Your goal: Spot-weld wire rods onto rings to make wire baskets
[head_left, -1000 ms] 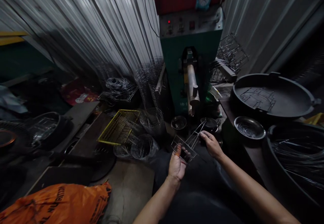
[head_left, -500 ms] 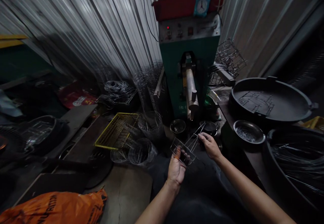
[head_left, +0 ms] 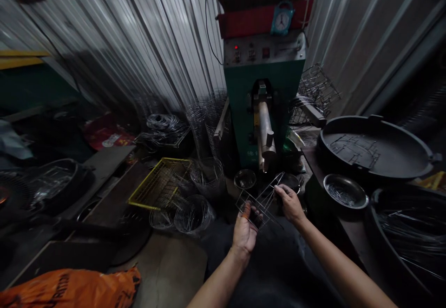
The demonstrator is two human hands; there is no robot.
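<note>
Both hands are closed on one small wire frame (head_left: 256,202). The left hand (head_left: 245,233) holds its near edge, with the thumb pressed on top of the wires and the other fingers curled under. The right hand (head_left: 290,204) pinches the long wires at the right side of the frame between thumb and fingertips. The frame is in the air in front of the person, above the dark lap, tilted so that its far corner points up toward the machine.

Just behind the frame stands a green machine (head_left: 244,89) with a metal arm (head_left: 265,127) coming forward and down. A blue clock (head_left: 281,20) sits on a red shelf above its control panel. At the foot of the machine there is a small round bowl (head_left: 245,178), very near the far end of the frame.

To the right of the right hand a steel bowl (head_left: 345,192) with thin wire pieces rests on a dark bench, and behind it lies a large black round tray (head_left: 400,157) with a flat wire piece in it. To the left, on the floor, I see a yellow wire basket (head_left: 153,188) and round wire cages (head_left: 194,212) beside it. An orange bag (head_left: 69,288) lies in the near left corner. Corrugated metal sheets make the walls behind.
</note>
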